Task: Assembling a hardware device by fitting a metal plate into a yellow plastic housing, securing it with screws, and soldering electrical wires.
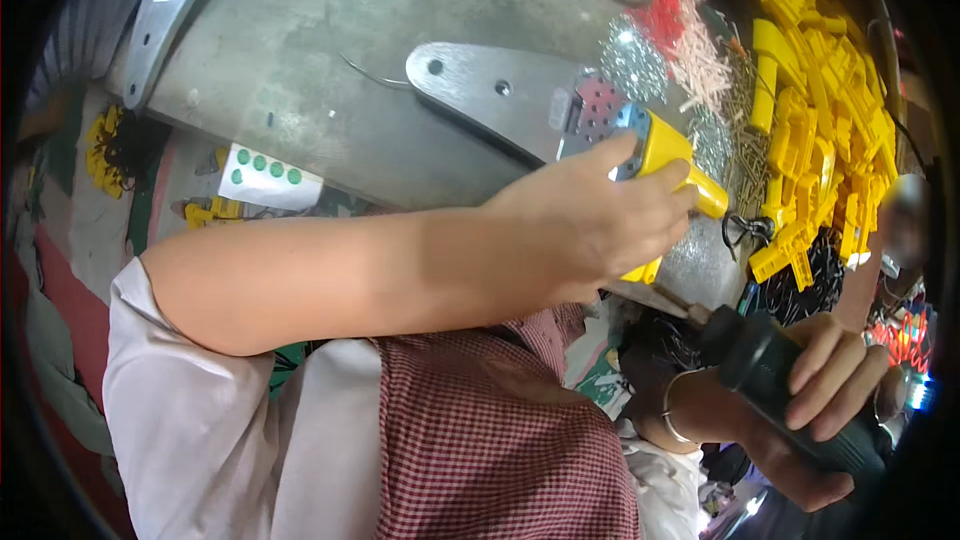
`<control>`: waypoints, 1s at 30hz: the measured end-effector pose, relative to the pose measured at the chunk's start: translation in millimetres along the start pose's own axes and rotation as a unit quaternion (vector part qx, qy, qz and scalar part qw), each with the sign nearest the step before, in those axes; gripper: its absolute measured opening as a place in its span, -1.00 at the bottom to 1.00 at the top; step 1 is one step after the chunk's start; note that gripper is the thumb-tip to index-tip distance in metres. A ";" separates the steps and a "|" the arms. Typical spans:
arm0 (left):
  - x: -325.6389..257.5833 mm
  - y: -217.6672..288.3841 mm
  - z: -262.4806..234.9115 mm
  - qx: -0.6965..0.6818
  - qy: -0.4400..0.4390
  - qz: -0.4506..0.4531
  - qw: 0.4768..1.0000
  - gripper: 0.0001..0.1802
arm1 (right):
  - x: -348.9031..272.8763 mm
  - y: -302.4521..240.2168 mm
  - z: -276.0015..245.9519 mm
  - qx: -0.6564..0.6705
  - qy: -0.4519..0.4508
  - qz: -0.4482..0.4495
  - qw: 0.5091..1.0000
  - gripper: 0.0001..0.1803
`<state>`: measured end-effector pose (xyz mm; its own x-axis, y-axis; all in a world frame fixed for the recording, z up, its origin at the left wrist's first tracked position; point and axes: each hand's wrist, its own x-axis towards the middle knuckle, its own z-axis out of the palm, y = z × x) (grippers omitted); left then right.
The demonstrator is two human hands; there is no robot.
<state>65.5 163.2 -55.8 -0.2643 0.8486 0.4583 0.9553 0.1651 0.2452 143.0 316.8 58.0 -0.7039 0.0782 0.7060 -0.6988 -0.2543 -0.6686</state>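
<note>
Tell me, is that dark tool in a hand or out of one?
In: the right hand wraps around the dark tool, whose metal tip points toward the yellow piece.

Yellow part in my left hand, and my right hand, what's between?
In the head view, the metal shaft and front of the dark power screwdriver you're holding.

At twelve o'clock I see brushed, softly shining metal, the tapered plate (475, 85). The yellow piece (664, 143) at two and the heaped parts (825, 130) beyond are glossy plastic, the tool (762, 365) at four dark plastic, the apron (490, 430) at six checked cloth.
</note>
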 end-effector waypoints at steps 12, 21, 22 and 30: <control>-0.1 14.8 12.2 0.059 0.054 -0.041 0.996 -0.61 | 2.5 7.0 -42.2 -0.007 -0.212 0.148 0.966 -0.86; 0.8 14.0 10.0 0.051 0.057 -0.041 0.996 -0.58 | -12.8 10.5 -14.9 -0.111 -0.057 0.096 0.988 -0.65; 0.1 15.6 7.8 0.058 0.059 -0.026 0.996 -0.58 | -8.8 5.9 -15.1 -0.117 -0.053 0.082 0.988 -0.65; -22.0 13.0 -41.0 -0.161 -0.035 -0.044 0.985 -0.29 | 20.2 -42.5 -56.9 0.107 0.212 0.135 0.962 -0.45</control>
<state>78.3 126.0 -27.7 -0.3248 0.8720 0.3662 0.8340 0.0815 0.5456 151.3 384.0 87.4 -0.8764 0.3554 0.3249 -0.4730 -0.5089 -0.7192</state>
